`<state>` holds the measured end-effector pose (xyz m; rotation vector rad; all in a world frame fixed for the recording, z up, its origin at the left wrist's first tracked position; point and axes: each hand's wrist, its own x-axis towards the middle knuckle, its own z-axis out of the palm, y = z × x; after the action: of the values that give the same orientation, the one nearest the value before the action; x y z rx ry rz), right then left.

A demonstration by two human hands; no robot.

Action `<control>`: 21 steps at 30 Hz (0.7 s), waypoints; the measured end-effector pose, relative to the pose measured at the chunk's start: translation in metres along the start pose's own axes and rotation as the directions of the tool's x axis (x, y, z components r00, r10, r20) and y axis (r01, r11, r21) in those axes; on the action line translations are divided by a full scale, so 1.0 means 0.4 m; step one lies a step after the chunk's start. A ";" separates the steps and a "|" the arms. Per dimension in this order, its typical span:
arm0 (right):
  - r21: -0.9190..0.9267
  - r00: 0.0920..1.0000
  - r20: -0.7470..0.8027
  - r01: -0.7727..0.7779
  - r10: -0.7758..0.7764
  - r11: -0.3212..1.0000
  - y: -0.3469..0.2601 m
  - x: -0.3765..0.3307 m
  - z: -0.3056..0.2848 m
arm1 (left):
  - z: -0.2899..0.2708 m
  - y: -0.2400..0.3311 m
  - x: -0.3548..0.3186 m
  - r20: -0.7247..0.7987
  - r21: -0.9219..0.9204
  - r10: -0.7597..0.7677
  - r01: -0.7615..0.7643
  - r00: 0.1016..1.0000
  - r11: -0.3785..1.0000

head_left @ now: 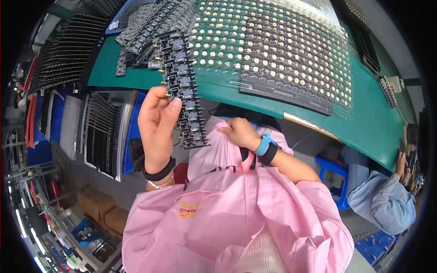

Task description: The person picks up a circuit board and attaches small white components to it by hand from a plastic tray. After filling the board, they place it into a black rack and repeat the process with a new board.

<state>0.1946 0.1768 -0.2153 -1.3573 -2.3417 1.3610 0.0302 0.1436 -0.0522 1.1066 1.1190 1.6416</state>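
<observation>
My left hand (157,122) is raised and grips a long black strip of small electronic boards (184,86) by its left edge; small brass pins stick out along that edge. The strip runs from the green mat down to my lap. My right hand (239,133) rests low against my pink coat, fingers curled, just right of the strip's lower end; whether it pinches anything is hidden. A blue wrist strap sits on my right wrist, a black band on the left.
A clear tray (282,50) with rows of small round parts lies on the green mat (368,123). More black board strips (145,25) are piled at the back left. Dark trays (102,132) stand in racks at the left. A co-worker's blue sleeve (382,200) is at the right.
</observation>
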 end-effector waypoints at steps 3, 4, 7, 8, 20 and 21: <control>0.021 0.985 -0.169 -0.012 0.016 1.000 0.034 -0.002 0.000 | -0.019 0.000 -0.009 0.062 -0.001 0.004 -0.004 0.998 1.000; 0.031 0.988 -0.151 0.025 -0.020 0.999 0.039 -0.012 0.002 | -0.012 -0.002 -0.011 0.071 -0.010 0.012 -0.011 0.997 1.000; 0.039 0.987 -0.153 0.049 -0.043 0.998 0.012 -0.052 -0.058 | -0.004 -0.008 -0.016 0.095 0.004 -0.082 0.082 0.992 0.997; 0.037 0.986 -0.166 0.039 -0.032 0.999 -0.005 -0.074 -0.092 | -0.004 -0.016 -0.014 0.097 0.005 -0.081 0.081 0.992 0.997; 0.399 0.754 0.311 0.449 -0.578 0.800 -0.076 -0.138 -0.072 | -0.043 -0.013 -0.004 -0.046 -0.131 0.005 -0.011 0.999 0.991; 0.401 0.773 0.346 0.390 -0.532 0.829 -0.075 -0.136 -0.074 | -0.039 -0.016 -0.007 -0.040 -0.155 -0.039 0.033 0.998 0.987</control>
<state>0.2222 0.1495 -0.1583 -0.3430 -2.3383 1.8926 0.0172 0.1392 -0.0623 0.9509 1.0148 1.7000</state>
